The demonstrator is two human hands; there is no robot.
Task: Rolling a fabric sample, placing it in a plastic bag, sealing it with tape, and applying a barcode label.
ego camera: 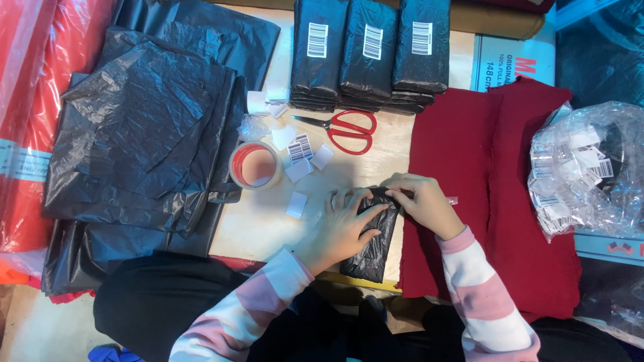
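A small parcel wrapped in black plastic (373,251) lies on the light wooden table, near its front edge. My left hand (345,224) presses flat on the parcel's left side with fingers spread. My right hand (424,201) grips the parcel's top end, pinching the black plastic together with a clear strip that sticks out to the right. Both sleeves are pink and white striped.
A tape roll (255,165), red-handled scissors (349,130) and several white labels lie just beyond my hands. Black bags (144,127) are piled at the left. Three stacks of wrapped black parcels (370,53) stand at the back. Red cloth (496,174) and a clear bag of labels (587,167) lie right.
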